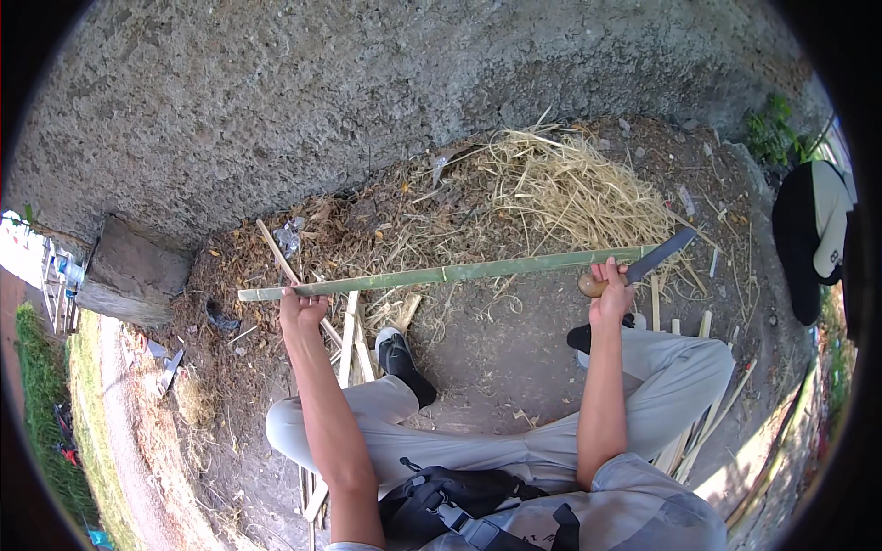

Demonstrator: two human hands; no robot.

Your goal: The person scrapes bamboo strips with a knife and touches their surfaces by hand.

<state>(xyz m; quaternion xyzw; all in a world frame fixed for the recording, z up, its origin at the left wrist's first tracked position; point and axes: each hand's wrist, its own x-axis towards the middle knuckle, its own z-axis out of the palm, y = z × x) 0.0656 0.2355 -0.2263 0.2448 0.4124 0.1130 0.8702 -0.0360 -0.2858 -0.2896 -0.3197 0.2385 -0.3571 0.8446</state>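
Observation:
A long green bamboo strip [478, 270] lies level across the view in front of me, with pale joints along it. Close to its left end, my left hand [305, 310] is closed on it, thumb along the lower edge. My right hand [611, 292] is closed round the handle of a machete, whose rounded wooden butt [593, 286] sticks out to the left. The dark machete blade [663, 257] slants up to the right and overlaps the strip's right end. Whether the fingers of that hand also grip the strip, I cannot tell.
A rough grey wall [303, 101] runs along the far side. Beyond the strip lies a heap of pale shavings [579, 188]. Split bamboo pieces [349, 340] rest near my shoe [395, 354]. A concrete block [138, 271] stands left; a person in black and white [813, 230] is at the right.

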